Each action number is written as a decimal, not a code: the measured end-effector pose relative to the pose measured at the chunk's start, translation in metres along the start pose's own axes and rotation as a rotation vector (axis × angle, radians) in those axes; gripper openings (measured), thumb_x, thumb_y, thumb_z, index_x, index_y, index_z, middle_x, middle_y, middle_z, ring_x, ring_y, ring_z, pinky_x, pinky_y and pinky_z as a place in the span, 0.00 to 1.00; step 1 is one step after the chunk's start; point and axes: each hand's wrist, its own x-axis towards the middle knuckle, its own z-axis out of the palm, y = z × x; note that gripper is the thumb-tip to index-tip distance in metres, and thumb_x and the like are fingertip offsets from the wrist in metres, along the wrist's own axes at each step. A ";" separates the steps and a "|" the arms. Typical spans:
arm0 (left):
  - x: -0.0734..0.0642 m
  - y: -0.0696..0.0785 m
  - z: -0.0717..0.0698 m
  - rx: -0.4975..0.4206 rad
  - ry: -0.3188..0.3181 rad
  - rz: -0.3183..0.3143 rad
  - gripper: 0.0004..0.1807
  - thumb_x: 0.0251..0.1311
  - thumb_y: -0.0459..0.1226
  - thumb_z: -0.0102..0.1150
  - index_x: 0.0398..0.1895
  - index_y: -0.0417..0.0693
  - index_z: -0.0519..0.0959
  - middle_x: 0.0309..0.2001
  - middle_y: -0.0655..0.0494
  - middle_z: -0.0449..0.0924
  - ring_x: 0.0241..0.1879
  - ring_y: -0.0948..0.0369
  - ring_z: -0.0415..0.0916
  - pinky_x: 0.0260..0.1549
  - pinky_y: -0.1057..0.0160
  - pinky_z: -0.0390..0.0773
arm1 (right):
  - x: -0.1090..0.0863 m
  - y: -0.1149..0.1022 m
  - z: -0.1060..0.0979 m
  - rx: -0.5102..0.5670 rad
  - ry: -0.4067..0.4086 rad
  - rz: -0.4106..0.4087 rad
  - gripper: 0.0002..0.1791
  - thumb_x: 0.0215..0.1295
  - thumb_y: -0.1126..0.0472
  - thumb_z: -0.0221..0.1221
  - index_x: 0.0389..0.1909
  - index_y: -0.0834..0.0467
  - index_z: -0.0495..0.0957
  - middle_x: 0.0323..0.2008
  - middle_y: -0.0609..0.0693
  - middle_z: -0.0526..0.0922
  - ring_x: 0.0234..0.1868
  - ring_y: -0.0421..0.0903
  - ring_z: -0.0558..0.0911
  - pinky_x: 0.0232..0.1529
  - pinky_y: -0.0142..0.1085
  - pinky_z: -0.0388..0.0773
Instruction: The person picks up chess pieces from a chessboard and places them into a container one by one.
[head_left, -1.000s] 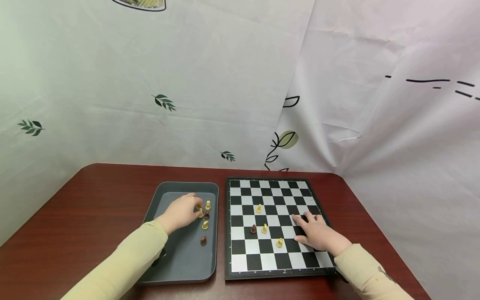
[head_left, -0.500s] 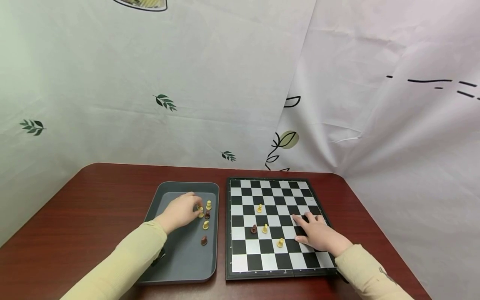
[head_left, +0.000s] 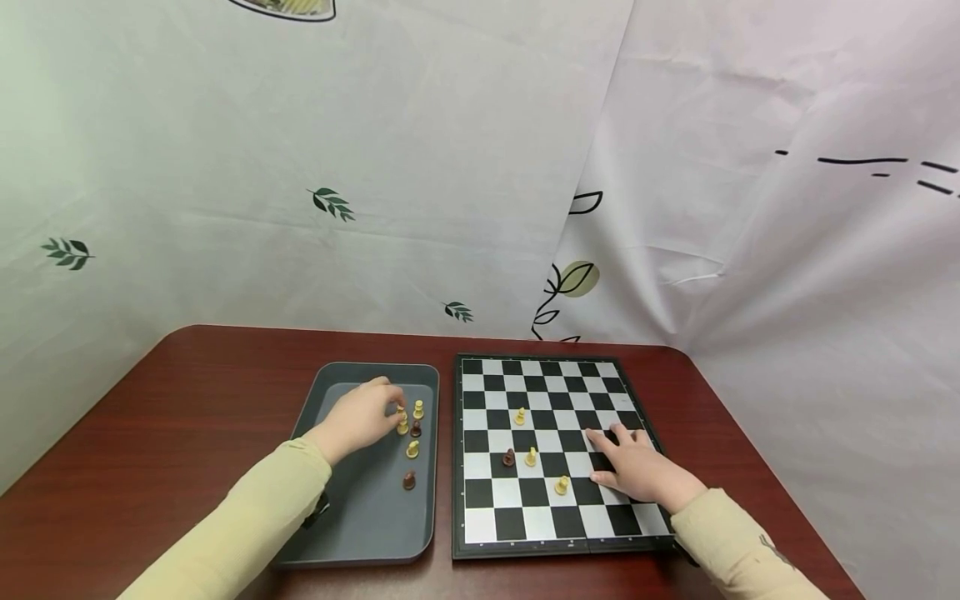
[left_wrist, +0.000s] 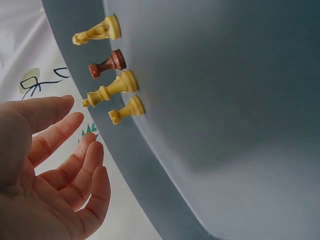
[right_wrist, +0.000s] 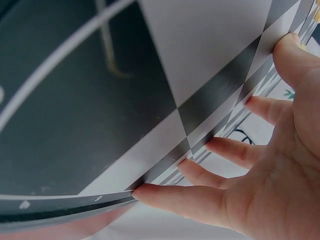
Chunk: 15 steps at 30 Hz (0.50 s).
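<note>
My left hand [head_left: 365, 417] is above the grey tray, fingers loosely bent and holding nothing. In the left wrist view its thumb and fingertips are just apart from the top of a yellow chess king [left_wrist: 111, 89]. That king stands between a yellow rook [left_wrist: 127, 110] and a small brown chess piece [left_wrist: 107, 63]. Beyond them is another yellow chess piece [left_wrist: 97, 30]. My right hand [head_left: 637, 467] rests its spread fingertips on the right side of the chessboard [head_left: 536, 523], with no piece in it.
The grey tray [head_left: 375, 525] lies left of the board; a further brown piece [head_left: 408, 480] stands in it. On the board are a brown piece [head_left: 508, 457] and yellow pieces [head_left: 520, 417] around it. The brown table [head_left: 225, 375] ends at a white cloth.
My left hand has drawn up and slightly back from the yellow king, its fingers parting from it. The right hand stays on the board.
</note>
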 end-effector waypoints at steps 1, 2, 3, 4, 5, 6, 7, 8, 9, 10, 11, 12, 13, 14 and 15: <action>0.000 0.000 0.000 0.001 0.001 0.002 0.07 0.54 0.34 0.65 0.36 0.44 0.81 0.36 0.50 0.76 0.30 0.59 0.76 0.29 0.59 0.75 | 0.000 0.000 0.000 0.001 0.000 -0.001 0.34 0.60 0.48 0.61 0.65 0.59 0.66 0.60 0.71 0.63 0.57 0.75 0.64 0.47 0.59 0.73; 0.000 0.001 -0.001 0.000 0.003 0.006 0.07 0.54 0.34 0.65 0.36 0.43 0.81 0.36 0.49 0.76 0.30 0.60 0.75 0.29 0.60 0.75 | 0.000 0.000 0.000 0.001 0.001 -0.001 0.34 0.60 0.48 0.61 0.65 0.59 0.66 0.60 0.71 0.63 0.57 0.75 0.64 0.47 0.59 0.73; 0.001 0.002 -0.001 0.000 0.006 0.009 0.07 0.54 0.34 0.65 0.37 0.43 0.81 0.36 0.49 0.76 0.30 0.60 0.75 0.29 0.60 0.75 | 0.000 0.000 0.000 -0.002 0.001 -0.002 0.34 0.60 0.48 0.61 0.64 0.59 0.66 0.60 0.71 0.63 0.57 0.75 0.64 0.47 0.59 0.73; 0.001 0.003 -0.001 0.001 0.009 0.014 0.07 0.54 0.34 0.65 0.37 0.43 0.81 0.37 0.49 0.76 0.30 0.60 0.75 0.30 0.60 0.76 | 0.000 0.000 0.000 0.000 0.001 -0.001 0.34 0.60 0.48 0.61 0.64 0.59 0.66 0.60 0.71 0.63 0.57 0.75 0.64 0.47 0.59 0.73; 0.001 0.004 -0.002 0.002 0.013 0.017 0.07 0.54 0.34 0.65 0.37 0.43 0.81 0.37 0.49 0.76 0.30 0.60 0.75 0.30 0.60 0.76 | -0.001 0.000 -0.001 0.001 0.001 0.000 0.34 0.60 0.49 0.61 0.65 0.59 0.66 0.60 0.72 0.63 0.57 0.75 0.64 0.47 0.59 0.73; 0.002 0.005 -0.003 0.003 0.016 0.020 0.07 0.54 0.34 0.65 0.37 0.43 0.81 0.37 0.49 0.76 0.30 0.60 0.75 0.30 0.60 0.76 | -0.001 0.000 -0.001 0.003 0.001 0.001 0.34 0.60 0.49 0.61 0.65 0.59 0.66 0.60 0.72 0.63 0.57 0.75 0.64 0.47 0.59 0.72; 0.002 0.006 -0.004 0.005 0.018 0.021 0.07 0.54 0.34 0.65 0.37 0.44 0.81 0.37 0.49 0.76 0.31 0.60 0.75 0.31 0.60 0.76 | -0.001 0.000 -0.001 0.003 0.001 0.001 0.34 0.60 0.49 0.61 0.65 0.60 0.66 0.60 0.72 0.63 0.57 0.75 0.64 0.47 0.59 0.72; 0.002 0.008 -0.004 0.003 0.019 0.022 0.07 0.54 0.34 0.65 0.37 0.44 0.81 0.37 0.49 0.76 0.31 0.60 0.75 0.30 0.60 0.76 | -0.001 0.000 -0.001 0.002 0.001 0.002 0.34 0.60 0.49 0.61 0.64 0.60 0.66 0.60 0.72 0.63 0.57 0.75 0.64 0.47 0.59 0.72; 0.002 0.010 -0.005 0.004 0.018 0.022 0.08 0.54 0.34 0.65 0.37 0.44 0.81 0.37 0.50 0.76 0.31 0.60 0.75 0.30 0.60 0.76 | -0.001 0.000 -0.001 0.001 0.001 0.002 0.34 0.60 0.49 0.61 0.64 0.60 0.66 0.60 0.72 0.63 0.57 0.75 0.64 0.47 0.59 0.72; 0.002 0.011 -0.006 0.004 0.015 0.023 0.08 0.54 0.34 0.65 0.37 0.44 0.81 0.37 0.50 0.76 0.31 0.61 0.75 0.30 0.60 0.76 | -0.001 0.000 -0.001 0.004 0.001 0.004 0.34 0.60 0.49 0.61 0.65 0.59 0.66 0.60 0.71 0.63 0.57 0.75 0.64 0.47 0.59 0.72; 0.002 0.013 -0.006 0.004 0.013 0.021 0.08 0.54 0.34 0.65 0.37 0.44 0.81 0.37 0.50 0.76 0.30 0.61 0.75 0.29 0.61 0.76 | -0.001 0.000 -0.001 0.003 0.001 0.003 0.34 0.60 0.49 0.61 0.64 0.59 0.66 0.60 0.71 0.63 0.57 0.75 0.64 0.47 0.59 0.72; 0.002 0.014 -0.007 0.005 0.011 0.020 0.08 0.54 0.34 0.65 0.38 0.43 0.81 0.37 0.50 0.76 0.30 0.61 0.75 0.29 0.61 0.75 | 0.000 0.000 0.000 0.002 0.001 0.002 0.34 0.60 0.49 0.61 0.64 0.59 0.66 0.60 0.71 0.63 0.57 0.75 0.64 0.47 0.59 0.72; 0.002 0.016 -0.007 0.004 0.009 0.019 0.08 0.54 0.34 0.65 0.38 0.43 0.81 0.37 0.50 0.76 0.30 0.61 0.74 0.28 0.62 0.75 | 0.000 0.000 0.000 0.000 0.001 0.002 0.34 0.60 0.49 0.61 0.64 0.59 0.66 0.60 0.71 0.64 0.57 0.75 0.64 0.47 0.59 0.72; 0.002 0.017 -0.007 0.004 0.009 0.019 0.08 0.54 0.34 0.65 0.38 0.43 0.81 0.37 0.49 0.76 0.30 0.62 0.74 0.28 0.62 0.75 | 0.000 0.000 0.000 -0.001 0.001 0.002 0.34 0.60 0.48 0.61 0.64 0.59 0.66 0.60 0.71 0.64 0.57 0.75 0.64 0.47 0.59 0.73; 0.002 0.019 -0.007 0.005 0.009 0.019 0.08 0.54 0.34 0.65 0.38 0.43 0.81 0.37 0.50 0.76 0.29 0.62 0.73 0.28 0.63 0.74 | 0.000 0.000 0.000 -0.001 0.001 0.002 0.34 0.60 0.48 0.61 0.64 0.59 0.66 0.60 0.71 0.64 0.57 0.75 0.64 0.47 0.59 0.73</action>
